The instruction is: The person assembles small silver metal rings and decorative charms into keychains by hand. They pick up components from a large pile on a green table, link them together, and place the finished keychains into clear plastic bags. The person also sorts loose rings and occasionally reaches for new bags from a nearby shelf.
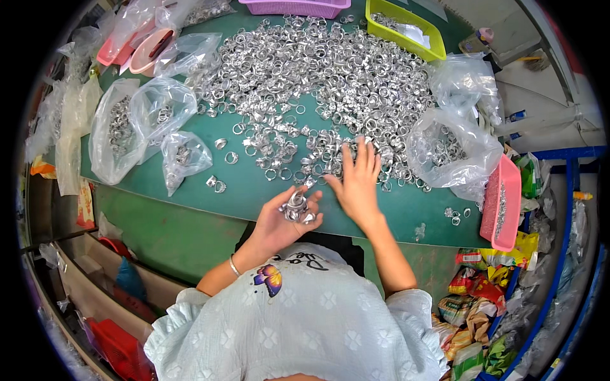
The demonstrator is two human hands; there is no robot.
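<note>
A broad heap of silver-coloured rings (279,70) covers the far part of a green table (146,190). My left hand (279,222) is palm up just over the table's near edge, its fingers curled round a small handful of rings (297,206). My right hand (359,178) lies palm down, fingers spread, its fingertips touching the near side of the heap. Whether a ring sits under those fingertips is hidden. A few single rings (231,157) lie apart on the green surface, left of the heap.
Clear plastic bags holding rings (114,133) stand on the left, and another bag (454,152) lies on the right. A pink basket (502,203) sits at the right edge, a yellow-green basket (406,28) and a purple basket (295,7) at the back. Colourful packets (473,298) fill the lower right.
</note>
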